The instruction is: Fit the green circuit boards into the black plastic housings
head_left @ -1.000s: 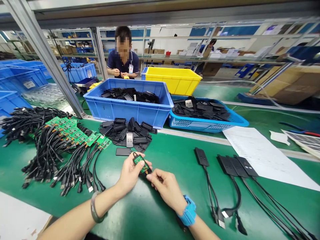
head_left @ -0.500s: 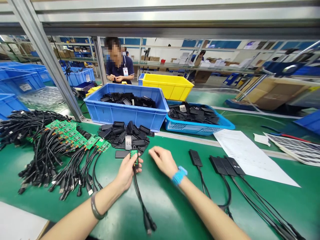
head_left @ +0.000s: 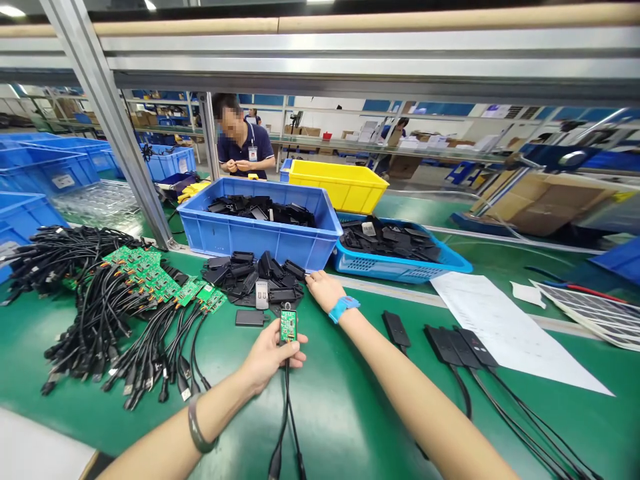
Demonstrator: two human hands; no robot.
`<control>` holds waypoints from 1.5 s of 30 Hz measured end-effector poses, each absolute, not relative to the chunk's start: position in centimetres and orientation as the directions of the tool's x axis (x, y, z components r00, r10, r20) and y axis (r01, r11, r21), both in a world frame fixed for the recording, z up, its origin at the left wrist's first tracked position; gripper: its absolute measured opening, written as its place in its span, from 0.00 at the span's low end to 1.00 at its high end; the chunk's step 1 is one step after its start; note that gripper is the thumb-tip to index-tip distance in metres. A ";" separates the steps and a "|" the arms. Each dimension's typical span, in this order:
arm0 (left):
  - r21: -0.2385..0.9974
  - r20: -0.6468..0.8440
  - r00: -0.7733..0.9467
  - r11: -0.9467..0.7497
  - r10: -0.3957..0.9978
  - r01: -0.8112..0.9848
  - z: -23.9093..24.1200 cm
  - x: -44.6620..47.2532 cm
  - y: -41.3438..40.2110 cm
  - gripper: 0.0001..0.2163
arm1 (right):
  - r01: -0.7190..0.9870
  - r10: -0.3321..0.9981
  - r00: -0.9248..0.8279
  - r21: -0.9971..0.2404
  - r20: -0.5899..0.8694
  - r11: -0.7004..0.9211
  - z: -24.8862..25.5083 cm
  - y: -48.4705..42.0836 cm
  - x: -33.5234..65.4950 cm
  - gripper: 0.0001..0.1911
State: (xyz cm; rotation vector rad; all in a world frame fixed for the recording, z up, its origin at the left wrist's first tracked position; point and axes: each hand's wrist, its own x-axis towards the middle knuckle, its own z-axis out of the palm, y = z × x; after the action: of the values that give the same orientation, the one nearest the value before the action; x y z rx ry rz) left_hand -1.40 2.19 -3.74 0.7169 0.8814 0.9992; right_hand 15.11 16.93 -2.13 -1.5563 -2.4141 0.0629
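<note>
My left hand is closed around a green circuit board set in a black plastic casing half, its component side up. Two black cables hang from the board toward me. Farther forward, my right hand has its fingertips on the right end of a black plastic casing half at the edge of a loose pile of casings; the fingers look bent together on it, partly hidden. One flat black casing piece lies just in front of the pile, left of the board.
Cabled circuit boards are heaped on the left. Behind the pile stand a blue bin and a blue basket of black parts, with a yellow bin beyond. Cased units and paper lie right. A co-worker sits opposite.
My right hand has reached forward to the casing pile. My left hand has moved slightly right and turned the board more fully into view. The camera view has tilted up a little.
</note>
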 end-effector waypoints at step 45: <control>0.900 -0.234 0.478 0.375 0.847 -0.223 -4.6 -1.1 1.3 0.27 | 0.086 1.000 -0.022 -0.996 -0.014 -0.013 -1.6 3.5 15.5 0.18</control>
State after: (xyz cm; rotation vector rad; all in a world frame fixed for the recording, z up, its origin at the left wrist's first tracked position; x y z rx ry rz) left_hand -1.08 1.25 -4.59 0.9389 0.7965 0.7855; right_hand 15.50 3.53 -1.64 -1.2717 -1.2823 1.1939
